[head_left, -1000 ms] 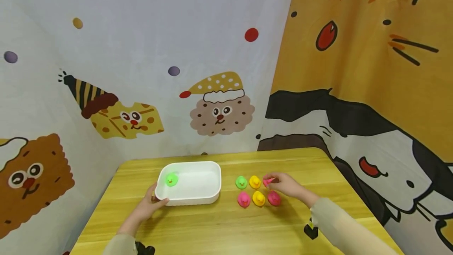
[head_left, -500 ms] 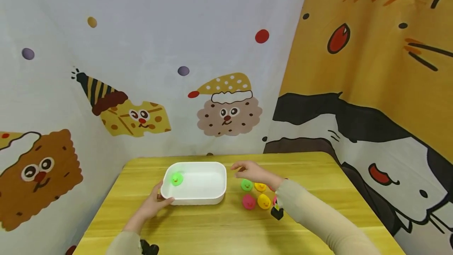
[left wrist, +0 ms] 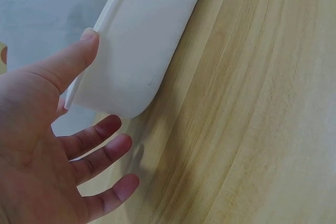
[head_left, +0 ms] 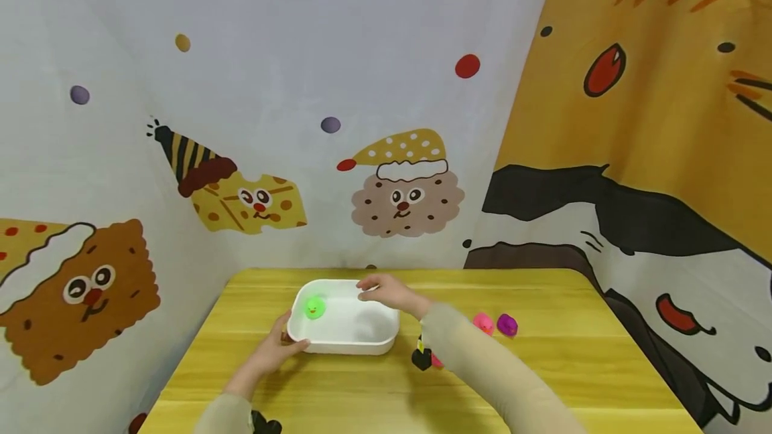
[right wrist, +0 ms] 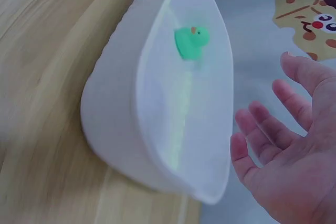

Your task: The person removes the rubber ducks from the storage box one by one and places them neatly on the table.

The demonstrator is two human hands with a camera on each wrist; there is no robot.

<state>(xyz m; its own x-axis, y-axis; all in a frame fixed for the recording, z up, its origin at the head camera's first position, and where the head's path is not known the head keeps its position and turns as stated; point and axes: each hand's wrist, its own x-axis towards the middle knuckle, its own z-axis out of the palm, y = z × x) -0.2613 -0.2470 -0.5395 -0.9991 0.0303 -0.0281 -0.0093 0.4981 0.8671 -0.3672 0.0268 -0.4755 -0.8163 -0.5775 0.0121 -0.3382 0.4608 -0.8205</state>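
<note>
A white plastic tub (head_left: 350,348) stands on the table, with one green rubber duck (head_left: 314,307) at its left end. My left hand (head_left: 269,355) holds the tub's near left corner. In the left wrist view the thumb (left wrist: 84,56) lies against the rim, while several fingers (left wrist: 107,150) are spread clear of the wall. Over the tub's far right part hovers my right hand (head_left: 392,292). The right wrist view shows its fingers (right wrist: 262,129) loosely bent with nothing between them, apart from the rim. In that view the green duck is inside the tub.
A pink duck (head_left: 484,322) and a purple duck (head_left: 508,325) sit on the wooden table (head_left: 561,367), right of the tub. Part of another pink duck (head_left: 437,361) shows beside the right sleeve (head_left: 482,360), which hides the area behind it. A cartoon-printed curtain (head_left: 271,52) surrounds the table.
My right hand has moved left from the ducks to above the tub. The left hand keeps its place at the corner. The head view has turned right to left, shifting the scene rightward.
</note>
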